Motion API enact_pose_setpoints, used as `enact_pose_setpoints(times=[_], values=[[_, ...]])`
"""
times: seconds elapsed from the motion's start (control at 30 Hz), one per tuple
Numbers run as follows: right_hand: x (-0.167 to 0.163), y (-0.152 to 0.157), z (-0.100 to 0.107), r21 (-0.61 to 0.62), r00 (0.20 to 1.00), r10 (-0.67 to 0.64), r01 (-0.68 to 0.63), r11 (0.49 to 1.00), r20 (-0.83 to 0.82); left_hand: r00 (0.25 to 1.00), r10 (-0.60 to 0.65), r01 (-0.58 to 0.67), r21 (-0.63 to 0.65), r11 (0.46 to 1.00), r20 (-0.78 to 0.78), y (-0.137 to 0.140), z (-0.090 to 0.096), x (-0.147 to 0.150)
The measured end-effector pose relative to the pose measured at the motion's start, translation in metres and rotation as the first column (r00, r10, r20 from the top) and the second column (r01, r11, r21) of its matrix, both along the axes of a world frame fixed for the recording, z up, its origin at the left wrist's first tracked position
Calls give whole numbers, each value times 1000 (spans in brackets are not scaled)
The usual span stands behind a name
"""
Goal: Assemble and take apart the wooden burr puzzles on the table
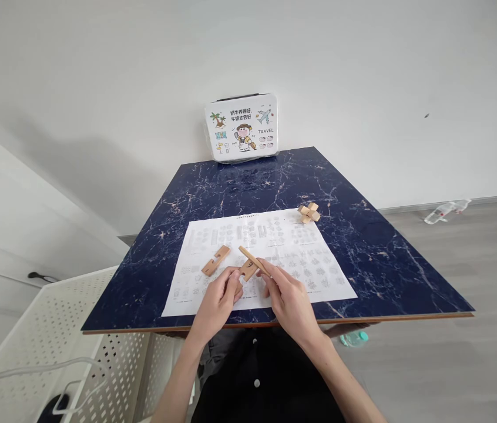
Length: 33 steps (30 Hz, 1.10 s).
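Over the printed instruction sheet point(200, 235), my left hand point(218, 298) is closed on a flat wooden puzzle piece point(249, 269) that bears a dark mark. My right hand point(289, 296) pinches a second wooden puzzle piece point(251, 255), seen as a thin slanting bar. The two pieces cross close together between my hands; whether they touch I cannot tell. Left of them another wooden piece point(210, 268), notched along one side and marked, lies on the sheet. An assembled wooden burr puzzle point(309, 213) sits at the sheet's far right corner.
A white cartoon-printed case point(242, 129) leans against the wall at the back of the blue marbled table point(248, 188). A white perforated cabinet point(67, 305) with a cable stands to the left. Plastic bottles point(445, 211) lie on the floor to the right.
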State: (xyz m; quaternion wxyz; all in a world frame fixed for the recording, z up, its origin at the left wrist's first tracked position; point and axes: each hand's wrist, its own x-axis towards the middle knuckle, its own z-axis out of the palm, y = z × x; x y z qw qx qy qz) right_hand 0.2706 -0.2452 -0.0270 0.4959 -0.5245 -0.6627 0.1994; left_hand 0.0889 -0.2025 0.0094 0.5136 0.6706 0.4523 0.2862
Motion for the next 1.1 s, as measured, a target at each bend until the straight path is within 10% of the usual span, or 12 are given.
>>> enact_pose_setpoints(times=[1.1], values=[[-10, -3, -1, 52, 975, 40, -52, 997, 216, 972, 172, -153, -129, 980, 158, -6, 5, 5]])
